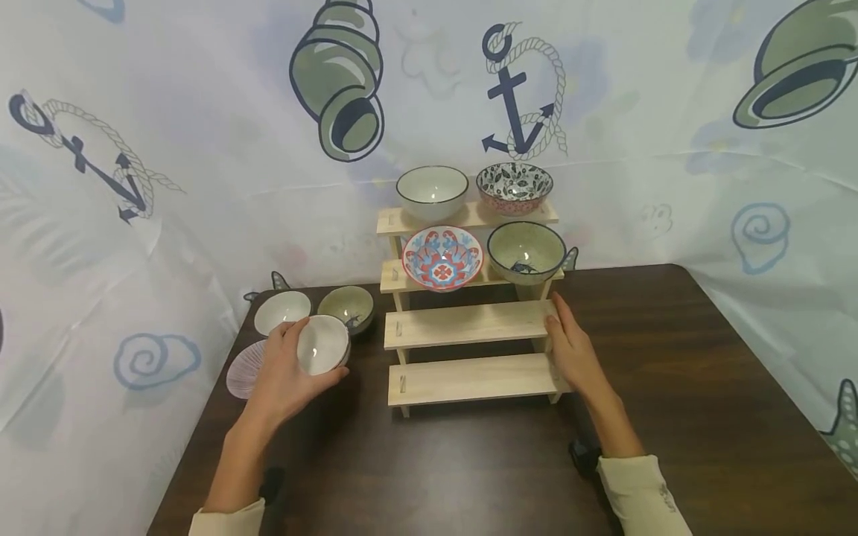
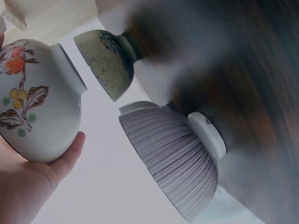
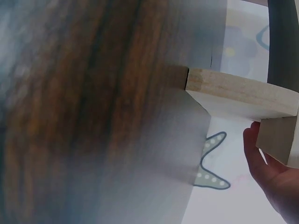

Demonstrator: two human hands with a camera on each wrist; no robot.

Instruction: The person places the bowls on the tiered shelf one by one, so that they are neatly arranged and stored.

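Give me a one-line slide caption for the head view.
Left hand holds a white bowl above the table; right hand rests against the wooden tiered shelf.

held bowl (image 1: 323,344) white, orange-flower motif | ribbed bowl (image 2: 173,158) grey stripes | table (image 1: 469,461) dark brown

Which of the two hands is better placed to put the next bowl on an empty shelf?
Left. The left hand already grips a white bowl beside the wooden rack, while the right hand rests flat against the rack's right side, holding nothing.
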